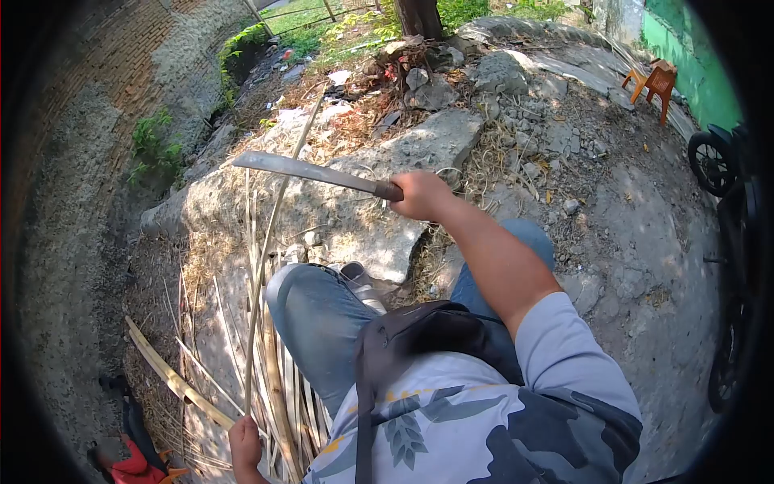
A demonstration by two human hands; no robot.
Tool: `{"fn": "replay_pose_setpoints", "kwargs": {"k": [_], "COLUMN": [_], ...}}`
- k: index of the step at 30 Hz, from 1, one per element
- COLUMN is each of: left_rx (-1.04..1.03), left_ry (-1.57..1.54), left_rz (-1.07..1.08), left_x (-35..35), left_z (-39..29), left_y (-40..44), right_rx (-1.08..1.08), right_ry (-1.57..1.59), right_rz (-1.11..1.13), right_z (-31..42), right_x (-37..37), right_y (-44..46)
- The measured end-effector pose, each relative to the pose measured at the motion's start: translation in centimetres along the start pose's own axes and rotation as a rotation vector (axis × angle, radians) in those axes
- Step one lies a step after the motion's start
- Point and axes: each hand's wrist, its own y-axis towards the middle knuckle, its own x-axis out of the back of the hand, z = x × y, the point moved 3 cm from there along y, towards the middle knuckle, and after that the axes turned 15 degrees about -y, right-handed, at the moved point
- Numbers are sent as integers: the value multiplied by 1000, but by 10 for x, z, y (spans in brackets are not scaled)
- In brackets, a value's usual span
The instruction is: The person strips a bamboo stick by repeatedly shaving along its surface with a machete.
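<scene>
My right hand (pixel 422 196) is closed around the brown handle of a machete (pixel 310 171), whose long blade points to the left, held out in front of my knees. At the lower left, my left hand (pixel 245 442) is wrapped round the near end of a long thin bamboo strip (pixel 270 230). The strip slants up and away, and the blade crosses it in view; I cannot tell whether they touch. Several split bamboo strips (pixel 278 387) lie on the ground beside my left leg, close to the left hand.
A broken concrete slab (pixel 387 234) lies before my knees. A thick split bamboo piece (pixel 173 377) rests at left, near a seated person in red (pixel 137 464). A brick wall (pixel 121 64) borders the left. An orange chair (pixel 659 85) and a motorbike (pixel 730 185) stand at right.
</scene>
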Motion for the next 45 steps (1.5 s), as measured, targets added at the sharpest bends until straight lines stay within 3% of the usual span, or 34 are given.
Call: {"fn": "replay_pose_setpoints", "kwargs": {"k": [4, 8, 12, 17, 24, 31, 35, 41, 45], "left_rx": [-159, -128, -135, -138, -138, -133, -145, -166, -162], "left_ry": [17, 79, 157, 129, 158, 247, 231, 226, 210], "left_rz": [84, 145, 154, 179, 147, 156, 165, 164, 126], "left_x": [-56, -65, -66, -59, -64, -58, -58, -48, -48], "left_z": [-15, 1, -9, 6, -4, -5, -4, 11, 2], "left_y": [34, 59, 54, 63, 59, 50, 54, 60, 48], "right_rx": [274, 437, 304, 270, 552, 81, 127, 501, 264], "right_ry": [-119, -208, -226, -270, -299, -134, -164, -279, -111], "right_rz": [-31, -8, 122, 100, 132, 64, 101, 137, 148], "right_z": [52, 58, 22, 40, 93, 15, 23, 82, 37], "right_x": [-2, -1, -10, 4, -9, -4, 0, -15, -18], "right_y": [-20, -24, -8, -16, -31, 0, -10, -26, -4]}}
